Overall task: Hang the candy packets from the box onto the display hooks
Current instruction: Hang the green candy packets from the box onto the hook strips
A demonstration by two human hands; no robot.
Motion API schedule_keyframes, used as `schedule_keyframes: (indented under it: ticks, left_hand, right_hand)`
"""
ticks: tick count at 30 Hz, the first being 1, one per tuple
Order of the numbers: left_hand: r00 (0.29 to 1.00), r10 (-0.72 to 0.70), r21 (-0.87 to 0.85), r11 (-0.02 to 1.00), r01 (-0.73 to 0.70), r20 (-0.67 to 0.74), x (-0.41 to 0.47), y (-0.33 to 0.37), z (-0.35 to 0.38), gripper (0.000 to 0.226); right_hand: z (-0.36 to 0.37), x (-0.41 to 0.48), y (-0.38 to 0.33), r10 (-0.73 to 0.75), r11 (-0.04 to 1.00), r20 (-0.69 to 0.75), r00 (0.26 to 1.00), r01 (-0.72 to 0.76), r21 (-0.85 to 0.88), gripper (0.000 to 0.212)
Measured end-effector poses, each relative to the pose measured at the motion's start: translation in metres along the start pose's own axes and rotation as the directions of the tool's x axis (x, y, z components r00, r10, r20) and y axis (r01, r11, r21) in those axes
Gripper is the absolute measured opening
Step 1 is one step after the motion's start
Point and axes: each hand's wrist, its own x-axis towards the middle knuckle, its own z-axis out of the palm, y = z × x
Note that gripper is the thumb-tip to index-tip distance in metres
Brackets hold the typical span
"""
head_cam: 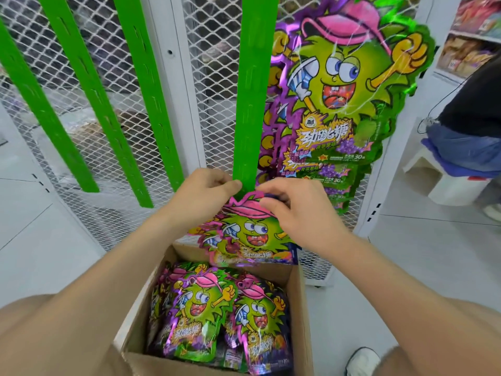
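Both left hand [202, 192] and right hand [296, 213] are pinching the glossy green foil candy packet [244, 236] by its top, its length dangling just beneath the green slotted strip [254, 90].

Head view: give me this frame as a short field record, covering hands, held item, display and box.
left hand: pinches top of candy packet
right hand: pinches same packet's top
candy packet: at lower end of green strip, above box
box: open cardboard, loose packets inside
hung packets: column right of green strip
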Motion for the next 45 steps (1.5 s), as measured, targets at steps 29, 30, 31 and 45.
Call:
schedule_keyframes:
  ticks: [29, 30, 31, 45]
  left_hand:
    - [0.983, 0.002, -0.062, 0.998, 0.009, 0.183, -0.023, 0.002, -0.019, 0.02]
    - [0.983, 0.002, -0.07, 0.997, 0.011, 0.183, -0.022, 0.001, -0.018, 0.019]
    - [0.983, -0.001, -0.081, 0.997, 0.017, 0.184, -0.021, 0.0, -0.016, 0.017]
    - [0.988, -0.036, -0.051, 0.998, 0.044, 0.149, -0.019, 0.001, -0.014, 0.033]
  right_hand:
    - [0.029, -0.005, -0.025, 0.103, 0.994, -0.313, 0.944, -0.089, 0.059, 0.014]
    - [0.029, -0.006, -0.025, 0.107, 0.994, -0.309, 0.945, -0.094, 0.056, 0.014]
    - [0.028, -0.005, -0.025, 0.113, 0.993, -0.305, 0.946, -0.1, 0.057, 0.013]
    - [0.039, -0.012, -0.01, -0.301, 0.945, -0.23, 0.926, 0.257, -0.204, 0.022]
